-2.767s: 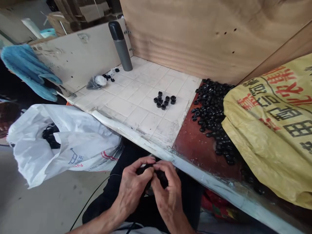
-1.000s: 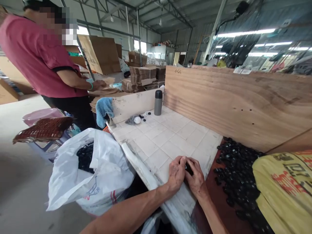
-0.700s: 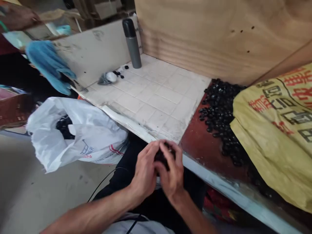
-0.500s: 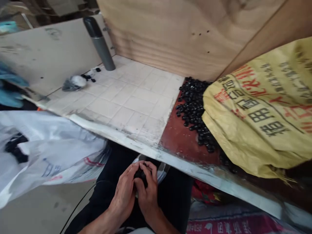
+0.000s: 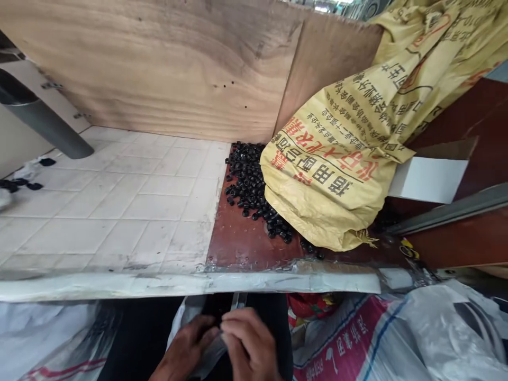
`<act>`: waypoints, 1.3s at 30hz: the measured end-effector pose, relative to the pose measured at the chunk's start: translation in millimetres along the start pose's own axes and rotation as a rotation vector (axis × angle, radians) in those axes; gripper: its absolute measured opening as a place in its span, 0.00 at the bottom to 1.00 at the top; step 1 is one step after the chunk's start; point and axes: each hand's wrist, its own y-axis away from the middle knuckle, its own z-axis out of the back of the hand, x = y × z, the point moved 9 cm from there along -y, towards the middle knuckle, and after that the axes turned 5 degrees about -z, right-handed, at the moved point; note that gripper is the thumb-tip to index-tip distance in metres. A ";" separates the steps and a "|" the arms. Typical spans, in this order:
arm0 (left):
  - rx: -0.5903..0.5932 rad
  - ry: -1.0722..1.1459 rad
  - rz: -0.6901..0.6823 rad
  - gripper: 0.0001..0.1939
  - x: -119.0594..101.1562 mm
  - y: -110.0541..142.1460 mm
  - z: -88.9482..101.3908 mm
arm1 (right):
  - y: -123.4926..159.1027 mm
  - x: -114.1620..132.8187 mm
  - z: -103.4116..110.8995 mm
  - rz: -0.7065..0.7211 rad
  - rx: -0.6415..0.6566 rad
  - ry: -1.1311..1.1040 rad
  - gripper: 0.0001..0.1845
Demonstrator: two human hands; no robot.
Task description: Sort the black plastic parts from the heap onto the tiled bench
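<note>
Left hand (image 5: 186, 345) and right hand (image 5: 248, 341): bottom edge of frame, just beside each other, fingers curled inward; whether either has hold of anything cannot be told. Fold of clear plastic film (image 5: 209, 346) between them. Small black plastic pieces (image 5: 248, 182): heap at centre, on a red-brown board (image 5: 238, 243), running under a yellow woven sack (image 5: 325, 169); apparently light and stiff, best pinched singly or scooped by the handful. Tiled bench top (image 5: 119, 211) left of heap; plywood panel (image 5: 138, 69) along upper frame
</note>
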 end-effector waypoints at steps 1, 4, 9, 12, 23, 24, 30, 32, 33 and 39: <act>0.096 -0.016 -0.018 0.18 -11.4 10.2 -4.5 | -6.4 10.4 28.2 0.058 -0.077 0.083 0.12; 0.113 -0.065 -0.188 0.23 -68.5 27.6 9.5 | -45.0 8.5 88.0 0.106 -0.219 0.448 0.13; -0.147 -0.326 -0.597 0.13 -163.7 -13.5 44.8 | -118.0 -30.7 109.1 0.133 -0.335 0.706 0.27; -0.226 -0.567 -0.756 0.10 -187.2 -62.1 45.6 | -138.8 -28.7 95.9 0.188 -0.315 0.681 0.22; -0.712 -0.957 -0.911 0.63 -219.9 -157.2 67.0 | -305.7 42.1 32.7 0.487 -0.098 0.680 0.27; -0.706 -0.977 -0.899 0.65 -218.5 -162.4 64.6 | -335.9 35.7 22.0 0.488 -0.072 0.731 0.30; -0.668 -0.981 -0.832 0.63 -207.1 -173.0 61.8 | -481.4 -15.4 -36.1 0.363 0.125 1.031 0.37; -0.655 -0.974 -0.828 0.62 -205.7 -173.8 62.7 | -510.4 -29.9 -49.3 0.310 0.205 1.070 0.37; -0.651 -0.973 -0.829 0.63 -205.4 -174.2 63.1 | -522.2 -35.7 -53.9 0.290 0.231 1.076 0.37; -0.660 -0.933 -0.851 0.63 -205.2 -174.4 64.6 | -560.4 -58.4 -66.2 0.230 0.320 1.056 0.39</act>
